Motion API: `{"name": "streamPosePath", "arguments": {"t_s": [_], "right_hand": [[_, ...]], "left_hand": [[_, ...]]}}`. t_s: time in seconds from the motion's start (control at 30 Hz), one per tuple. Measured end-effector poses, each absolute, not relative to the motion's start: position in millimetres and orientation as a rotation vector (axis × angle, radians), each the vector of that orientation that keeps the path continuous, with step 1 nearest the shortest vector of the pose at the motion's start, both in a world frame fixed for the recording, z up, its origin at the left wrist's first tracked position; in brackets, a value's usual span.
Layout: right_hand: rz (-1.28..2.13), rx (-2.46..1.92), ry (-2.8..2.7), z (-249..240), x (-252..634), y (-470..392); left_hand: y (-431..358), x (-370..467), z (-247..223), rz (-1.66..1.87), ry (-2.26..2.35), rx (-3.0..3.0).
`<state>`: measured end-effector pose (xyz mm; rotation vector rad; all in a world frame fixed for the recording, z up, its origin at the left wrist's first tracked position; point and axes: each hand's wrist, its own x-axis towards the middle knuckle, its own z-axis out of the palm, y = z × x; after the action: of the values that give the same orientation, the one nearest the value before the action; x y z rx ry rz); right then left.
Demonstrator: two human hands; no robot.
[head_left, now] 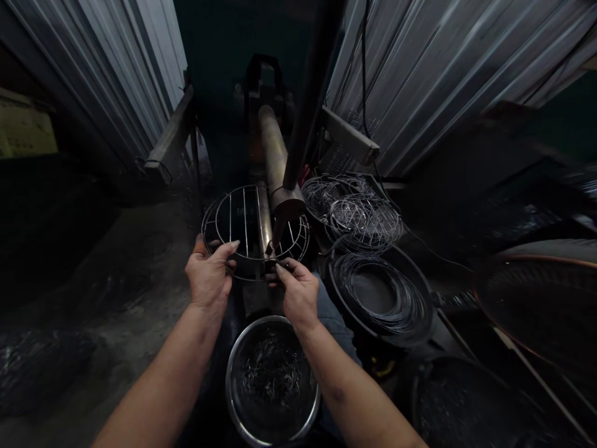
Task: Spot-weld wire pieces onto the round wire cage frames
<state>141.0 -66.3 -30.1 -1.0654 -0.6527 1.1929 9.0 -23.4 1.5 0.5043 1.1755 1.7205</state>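
A round wire rack (245, 214) with an outer and an inner ring and straight cross wires lies around the tip of a machine with a metal cylinder (276, 152). My left hand (209, 269) grips the rack's near left rim, thumb on top. At the near rim, by the machine's lower electrode (265, 224), my right hand (298, 289) is pinched; whether it holds the rim or a small piece is too dark to tell. Just below my hands sits a steel bowl (273, 379) of short wire pieces.
Right of the machine are stacked wire racks (366, 221) and a tub (422, 298) with coiled wire rings (382, 295). A dark bar (314, 93) slopes down to the cylinder. Wooden beams (172, 134) and corrugated metal sheets stand behind. A large round rim (541, 258) is at right.
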Motion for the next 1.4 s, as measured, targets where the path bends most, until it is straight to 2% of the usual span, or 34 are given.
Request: {"name": "streamPosePath", "arguments": {"t_s": [1.4], "right_hand": [[1.134, -1.089, -0.608, -10, 131, -53]], "left_hand": [[-5, 7, -1, 1.695, 1.272, 0.346]]}}
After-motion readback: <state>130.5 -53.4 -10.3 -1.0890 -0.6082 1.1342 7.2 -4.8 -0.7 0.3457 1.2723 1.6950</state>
